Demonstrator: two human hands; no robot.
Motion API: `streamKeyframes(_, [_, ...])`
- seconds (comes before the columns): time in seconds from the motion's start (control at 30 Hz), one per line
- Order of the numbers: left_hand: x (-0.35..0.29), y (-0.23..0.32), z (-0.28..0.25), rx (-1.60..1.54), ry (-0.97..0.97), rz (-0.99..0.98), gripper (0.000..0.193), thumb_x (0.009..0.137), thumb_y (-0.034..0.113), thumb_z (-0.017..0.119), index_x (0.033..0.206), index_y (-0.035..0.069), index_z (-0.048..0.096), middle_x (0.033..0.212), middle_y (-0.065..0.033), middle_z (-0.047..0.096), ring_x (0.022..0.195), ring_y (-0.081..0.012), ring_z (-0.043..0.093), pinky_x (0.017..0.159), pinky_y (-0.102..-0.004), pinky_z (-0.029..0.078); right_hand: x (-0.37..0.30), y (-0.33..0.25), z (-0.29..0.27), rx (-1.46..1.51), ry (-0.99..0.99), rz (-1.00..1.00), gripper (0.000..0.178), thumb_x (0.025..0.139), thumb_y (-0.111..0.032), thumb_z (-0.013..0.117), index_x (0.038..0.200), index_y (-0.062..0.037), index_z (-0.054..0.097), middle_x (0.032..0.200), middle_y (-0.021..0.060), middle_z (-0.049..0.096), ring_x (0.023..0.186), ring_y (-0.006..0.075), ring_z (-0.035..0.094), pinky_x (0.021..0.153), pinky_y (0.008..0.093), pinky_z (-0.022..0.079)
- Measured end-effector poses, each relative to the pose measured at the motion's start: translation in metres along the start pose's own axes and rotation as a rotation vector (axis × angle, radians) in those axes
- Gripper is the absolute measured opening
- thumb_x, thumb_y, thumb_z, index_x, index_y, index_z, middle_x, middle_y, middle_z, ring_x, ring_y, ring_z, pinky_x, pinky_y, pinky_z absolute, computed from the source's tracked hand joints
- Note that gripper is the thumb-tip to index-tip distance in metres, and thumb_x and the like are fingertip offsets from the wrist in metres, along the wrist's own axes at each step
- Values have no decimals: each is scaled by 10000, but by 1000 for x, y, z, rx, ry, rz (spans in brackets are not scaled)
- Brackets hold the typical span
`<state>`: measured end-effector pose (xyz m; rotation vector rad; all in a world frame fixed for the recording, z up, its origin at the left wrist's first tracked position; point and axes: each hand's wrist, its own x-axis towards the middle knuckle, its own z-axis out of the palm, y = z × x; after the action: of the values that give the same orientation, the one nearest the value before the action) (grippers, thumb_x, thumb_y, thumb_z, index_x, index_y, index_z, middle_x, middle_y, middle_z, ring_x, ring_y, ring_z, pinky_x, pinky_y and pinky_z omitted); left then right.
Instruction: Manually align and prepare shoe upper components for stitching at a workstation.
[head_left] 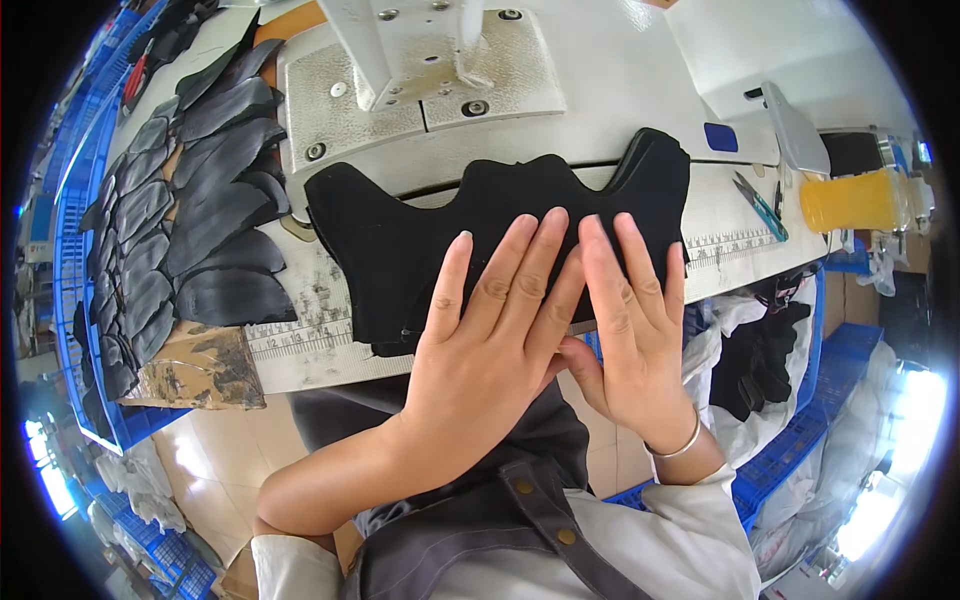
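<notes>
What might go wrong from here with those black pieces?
The black pieces might slide out of line under the left hand and right hand; their upper-right edges look uneven. The scissors lie near the table's front edge, so a stray elbow might knock them off.

I'm counting two hands, one left hand (475, 365) and one right hand (638, 370), and one bangle (688, 442)! I'm spotting two brass studs (567, 537), one pair of teal-handled snips (771, 217), one yellow cylinder (850, 203), one blue patch (721, 137). One black stack (400, 250) is showing, its layers defying my count; the dark curved pieces (235, 296) are overlapping, well over a dozen.
</notes>
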<state>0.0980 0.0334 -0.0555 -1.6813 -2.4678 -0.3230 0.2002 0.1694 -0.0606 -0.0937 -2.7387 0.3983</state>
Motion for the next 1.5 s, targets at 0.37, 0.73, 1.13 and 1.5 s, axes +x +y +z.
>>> streamKeyframes(0.37, [-43, -48, -54, -314, -38, -111, 908, 678, 323, 782, 1417, 7, 360, 1397, -122, 484, 1298, -282, 450, 1106, -505, 237, 3, -6, -17, -91, -126, 102, 764, 812, -269, 666, 1427, 33, 329, 1437, 150, 438, 1401, 349, 293, 1098, 619, 65])
streamKeyframes(0.73, [-38, -84, -44, -1006, 171, -352, 339, 906, 9, 515, 1245, 14, 523, 969, -108, 701, 830, -219, 643, 789, -277, 481, 45, -38, 3, 194, -104, -223, 530, 641, -167, 736, 1137, -6, 640, 1225, 140, 574, 1155, 318, 529, 965, 450, 398])
streamKeyframes(1.13, [-36, -94, -30, -839, 166, -106, 544, 809, -94, 520, 1334, 26, 440, 1011, -75, 684, 940, -257, 554, 894, -342, 414, 40, -54, 17, 120, -73, -145, 469, 667, -177, 717, 1118, -54, 681, 1221, 112, 553, 1157, 296, 504, 1017, 470, 311])
streamKeyframes(1.5, [-38, -95, -29, -823, 156, -100, 561, 815, -88, 506, 1354, 42, 420, 1036, -69, 678, 967, -270, 544, 919, -346, 401, 42, -54, 13, 227, -96, -96, 464, 645, -192, 747, 1090, -82, 674, 1236, 121, 530, 1170, 313, 490, 1003, 485, 309])
